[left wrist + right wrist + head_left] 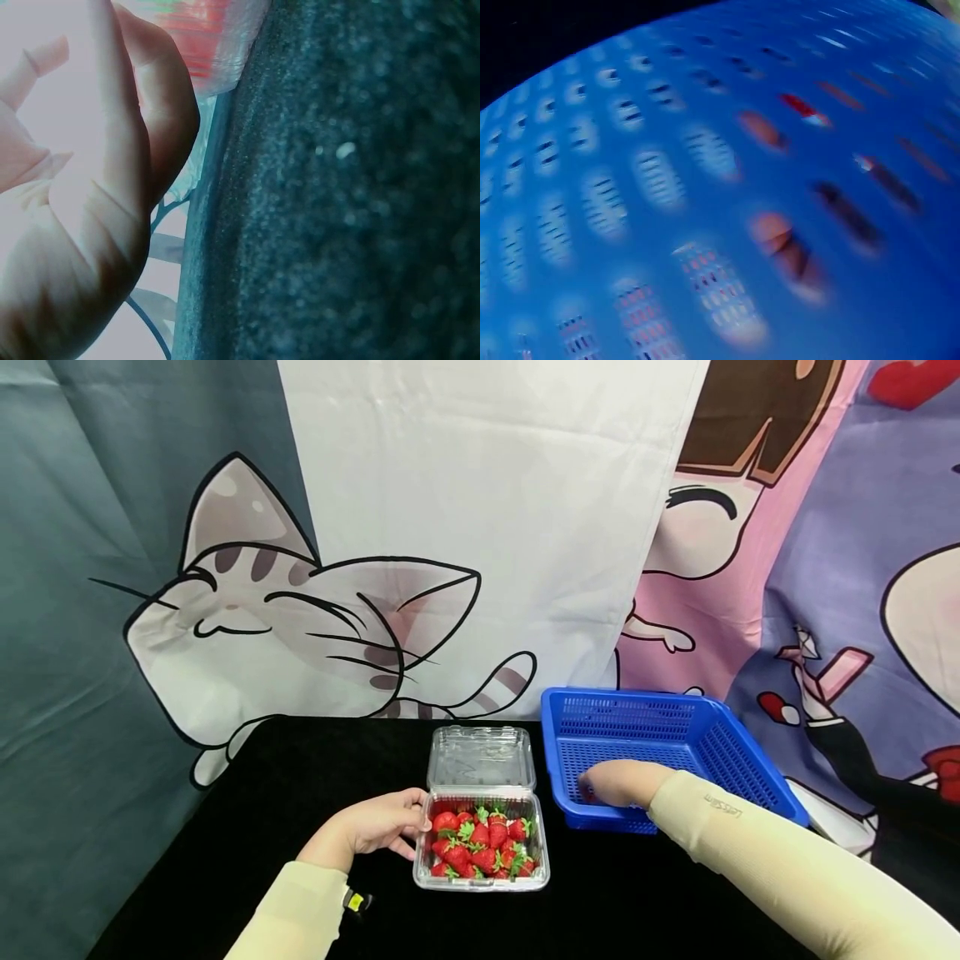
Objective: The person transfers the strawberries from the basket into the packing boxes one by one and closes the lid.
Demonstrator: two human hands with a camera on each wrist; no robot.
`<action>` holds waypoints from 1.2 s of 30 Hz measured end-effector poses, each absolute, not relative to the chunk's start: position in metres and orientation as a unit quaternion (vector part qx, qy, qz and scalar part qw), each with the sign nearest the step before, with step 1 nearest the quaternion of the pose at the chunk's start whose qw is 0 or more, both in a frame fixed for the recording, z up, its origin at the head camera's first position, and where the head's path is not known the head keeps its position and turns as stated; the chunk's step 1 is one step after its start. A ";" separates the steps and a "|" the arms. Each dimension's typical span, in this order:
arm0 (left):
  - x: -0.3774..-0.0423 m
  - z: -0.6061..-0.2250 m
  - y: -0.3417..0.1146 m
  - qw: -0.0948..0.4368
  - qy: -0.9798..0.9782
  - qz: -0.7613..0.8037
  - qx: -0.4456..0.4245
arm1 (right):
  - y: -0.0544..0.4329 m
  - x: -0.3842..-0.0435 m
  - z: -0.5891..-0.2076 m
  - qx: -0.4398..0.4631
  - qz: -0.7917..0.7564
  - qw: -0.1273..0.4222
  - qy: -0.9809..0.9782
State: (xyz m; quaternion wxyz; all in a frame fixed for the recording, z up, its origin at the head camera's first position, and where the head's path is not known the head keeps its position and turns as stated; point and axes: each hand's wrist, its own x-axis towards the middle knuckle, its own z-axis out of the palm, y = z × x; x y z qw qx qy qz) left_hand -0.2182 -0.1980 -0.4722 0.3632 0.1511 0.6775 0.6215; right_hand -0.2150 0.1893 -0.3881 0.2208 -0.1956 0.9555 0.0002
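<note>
A clear plastic clamshell box [480, 885] stands with its lid [482, 758] raised at the back. Several red strawberries [480, 847] with green leaves fill its lower half. My left hand [375, 822] holds the box by its left side, fingertips at the rim; in the left wrist view its bent fingers [161, 97] are close to the box's side. My right hand [622, 782] reaches down into a blue perforated basket [626, 693], fingers curled at a red strawberry mostly hidden by the hand. Through the basket's slots, the right wrist view shows bits of red and skin.
Black cloth [337, 760] covers the table under the box and basket. A printed curtain [480, 527] with cartoon figures hangs right behind the table. The basket's raised walls surround my right hand, and its near wall fills the right wrist view.
</note>
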 end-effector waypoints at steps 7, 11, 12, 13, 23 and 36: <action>-0.218 -0.469 -0.200 0.356 0.686 0.616 0.152 | 0.189 -0.215 -0.346 -0.252 -0.026 0.137 0.958; -0.217 -0.467 -0.201 0.354 0.689 0.614 0.151 | 0.186 -0.209 -0.326 -0.253 -0.061 0.086 0.962; -0.217 -0.466 -0.201 0.353 0.689 0.614 0.150 | 0.185 -0.207 -0.323 -0.256 -0.068 0.073 0.962; -0.217 -0.466 -0.202 0.353 0.689 0.615 0.150 | 0.182 -0.204 -0.321 -0.261 -0.075 0.059 0.960; -0.217 -0.470 -0.203 0.355 0.684 0.619 0.152 | 0.134 -0.164 -0.338 -0.374 -0.075 -0.010 0.925; -0.217 -0.471 -0.197 0.357 0.683 0.619 0.152 | 0.101 -0.151 -0.397 -0.451 -0.007 -0.027 0.892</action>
